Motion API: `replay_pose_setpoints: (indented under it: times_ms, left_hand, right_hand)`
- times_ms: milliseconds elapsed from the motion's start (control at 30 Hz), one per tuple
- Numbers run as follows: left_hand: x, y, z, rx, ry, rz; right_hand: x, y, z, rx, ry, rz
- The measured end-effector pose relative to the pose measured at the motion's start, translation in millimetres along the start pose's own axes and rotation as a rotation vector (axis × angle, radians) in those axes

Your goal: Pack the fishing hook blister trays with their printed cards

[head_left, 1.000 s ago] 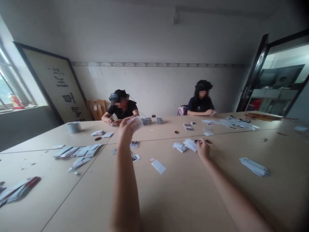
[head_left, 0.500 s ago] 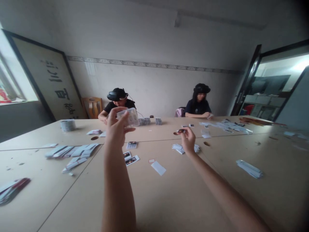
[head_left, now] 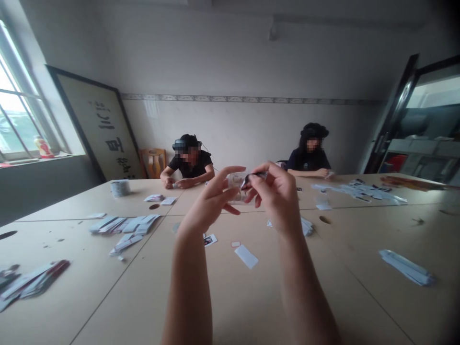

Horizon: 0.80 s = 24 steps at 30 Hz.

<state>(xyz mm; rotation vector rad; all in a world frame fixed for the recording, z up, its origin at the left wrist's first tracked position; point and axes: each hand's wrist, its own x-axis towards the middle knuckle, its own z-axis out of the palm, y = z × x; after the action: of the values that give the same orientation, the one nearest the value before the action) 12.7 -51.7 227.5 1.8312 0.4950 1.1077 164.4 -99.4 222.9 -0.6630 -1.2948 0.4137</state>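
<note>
Both forearms reach forward and converge, wrists bent inward; the left hand [head_left: 215, 199] grips a clear plastic case [head_left: 235, 179] from its left side, while the right hand [head_left: 278, 194] pinches a dark piece [head_left: 247, 181] against it. The case is raised above the bench [head_left: 244, 306], whose surface spreads between the forearms around a white slip [head_left: 246, 256], its far edge running behind the hands. The case's contents are too blurred to tell.
</note>
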Motion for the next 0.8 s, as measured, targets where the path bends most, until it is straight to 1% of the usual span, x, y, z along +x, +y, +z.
replay_pose_setpoints:
  times_ms: [67, 133, 233, 333, 533, 633, 800]
  left_hand:
    - [-5, 6, 1.0, -0.004, -0.019, 0.005]
    - [-10, 13, 1.9, -0.03, -0.037, 0.004]
    - [-18, 21, 2.6, -0.073, -0.061, -0.011]
    - [-25, 26, 2.7, -0.119, -0.075, -0.011]
    - [-33, 30, 1.8, -0.175, -0.068, 0.014]
    - [-34, 30, 1.1, -0.17, -0.06, 0.013]
    - [-34, 29, -1.2, -0.137, -0.03, 0.019]
  right_hand:
    - [-3, -2, 1, -0.096, -0.039, 0.034]
    - [-5, -5, 1, -0.138, -0.019, 0.06]
    - [-8, -10, 2, -0.138, 0.029, 0.063]
    - [-12, -14, 4, -0.122, 0.026, 0.062]
    - [-18, -19, 6, -0.053, 0.007, 0.038]
    - [-19, -19, 6, -0.022, 0.003, 0.021]
    - [-19, -18, 8, 0.03, -0.046, 0.043]
